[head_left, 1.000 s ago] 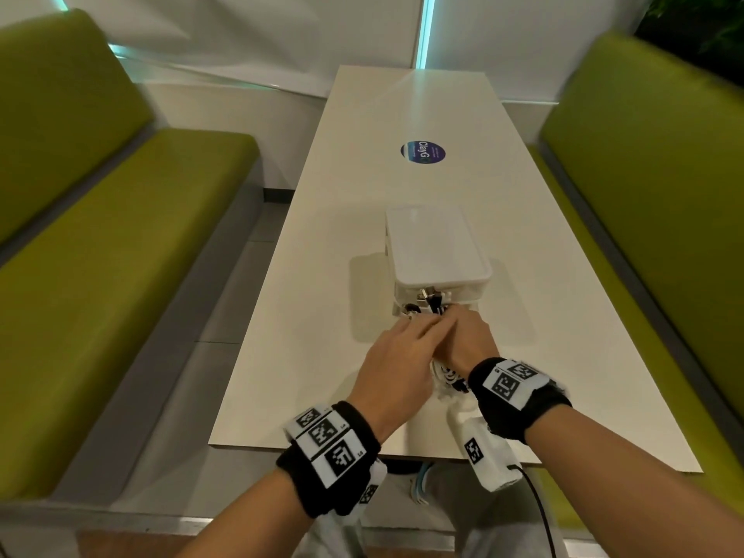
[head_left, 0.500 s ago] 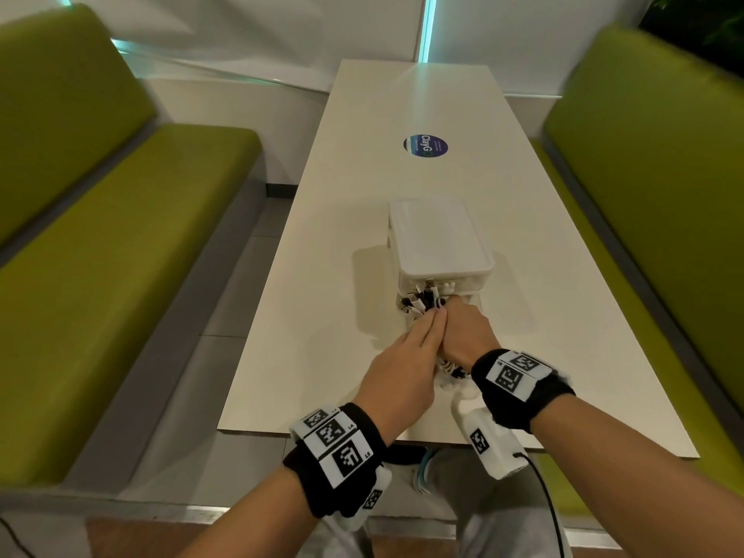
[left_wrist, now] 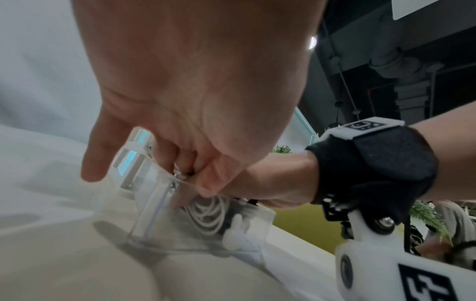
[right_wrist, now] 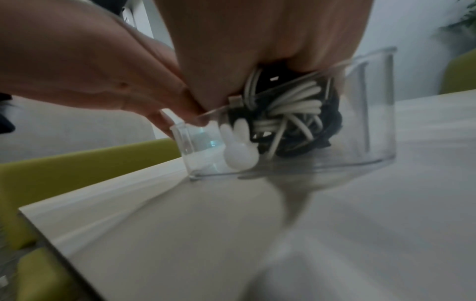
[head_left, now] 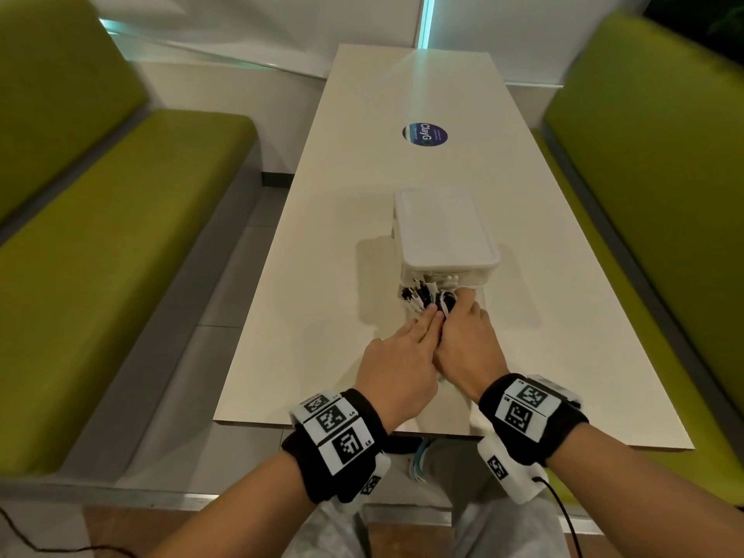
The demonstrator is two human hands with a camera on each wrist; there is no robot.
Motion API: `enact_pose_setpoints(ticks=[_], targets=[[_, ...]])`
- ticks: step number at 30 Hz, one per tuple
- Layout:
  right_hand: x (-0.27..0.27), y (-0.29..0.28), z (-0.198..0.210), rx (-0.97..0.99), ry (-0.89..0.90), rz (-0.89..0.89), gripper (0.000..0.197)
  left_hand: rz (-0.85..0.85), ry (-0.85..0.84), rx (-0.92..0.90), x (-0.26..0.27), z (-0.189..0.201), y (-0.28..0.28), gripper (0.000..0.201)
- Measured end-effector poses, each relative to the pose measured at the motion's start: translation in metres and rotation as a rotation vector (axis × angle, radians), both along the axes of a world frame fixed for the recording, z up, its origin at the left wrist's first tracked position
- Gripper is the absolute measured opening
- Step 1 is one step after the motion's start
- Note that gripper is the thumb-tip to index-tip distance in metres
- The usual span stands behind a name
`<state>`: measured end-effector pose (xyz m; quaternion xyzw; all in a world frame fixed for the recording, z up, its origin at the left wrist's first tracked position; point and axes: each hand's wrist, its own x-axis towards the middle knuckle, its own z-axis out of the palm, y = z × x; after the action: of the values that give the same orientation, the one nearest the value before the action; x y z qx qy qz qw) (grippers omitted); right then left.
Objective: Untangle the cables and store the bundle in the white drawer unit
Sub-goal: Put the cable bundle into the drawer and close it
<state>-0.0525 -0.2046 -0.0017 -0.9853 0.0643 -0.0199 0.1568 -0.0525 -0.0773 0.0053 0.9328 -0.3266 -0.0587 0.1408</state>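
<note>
The white drawer unit point(head_left: 443, 231) stands mid-table with its clear drawer point(right_wrist: 360, 122) pulled out toward me. A bundle of black and white cables point(right_wrist: 291, 114) lies inside the drawer, behind the rabbit-shaped white knob point(right_wrist: 239, 150). My right hand point(head_left: 459, 304) reaches down into the drawer, fingers curled over the top of the bundle point(head_left: 422, 300). My left hand point(head_left: 430, 316) lies against the right one and pinches the bundle's near edge at the drawer's front rim point(left_wrist: 180, 181). White coils point(left_wrist: 208, 218) show through the drawer wall. The right fingertips are hidden among the cables.
The cream table point(head_left: 322, 275) runs away from me, with a round blue sticker point(head_left: 424, 134) beyond the unit. Green benches point(head_left: 100, 235) flank both sides. A thin black lead point(head_left: 563, 513) hangs from my right wrist band.
Both hands have moved forward from the table in front of the unit to the open drawer, carrying the bundle with them. It now sits inside the drawer.
</note>
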Motion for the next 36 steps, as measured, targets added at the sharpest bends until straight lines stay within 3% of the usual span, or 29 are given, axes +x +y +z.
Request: enact_pose_setpoints(ticks=[11, 17, 22, 27, 32, 36], targets=[[-0.018, -0.008, 0.010, -0.091, 0.025, 0.288, 0.064, 0.006, -0.091, 0.223, 0.000, 0.009, -0.013, 0.061], [-0.015, -0.010, 0.005, -0.156, 0.118, 0.315, 0.067, -0.049, -0.084, 0.223, 0.001, 0.013, -0.009, 0.046], [-0.013, -0.009, 0.004, -0.119, 0.126, 0.296, 0.065, -0.130, -0.030, 0.046, 0.014, 0.011, 0.003, 0.044], [-0.007, -0.010, 0.003, -0.185, 0.153, 0.335, 0.068, -0.159, -0.044, 0.091, 0.011, 0.004, 0.001, 0.070], [0.002, -0.017, 0.008, -0.104, 0.264, 0.258, 0.080, -0.119, -0.094, 0.215, 0.006, 0.019, -0.005, 0.040], [-0.014, -0.023, 0.013, -0.022, 0.266, 0.286, 0.082, -0.086, -0.051, 0.238, 0.005, 0.026, -0.005, 0.036]])
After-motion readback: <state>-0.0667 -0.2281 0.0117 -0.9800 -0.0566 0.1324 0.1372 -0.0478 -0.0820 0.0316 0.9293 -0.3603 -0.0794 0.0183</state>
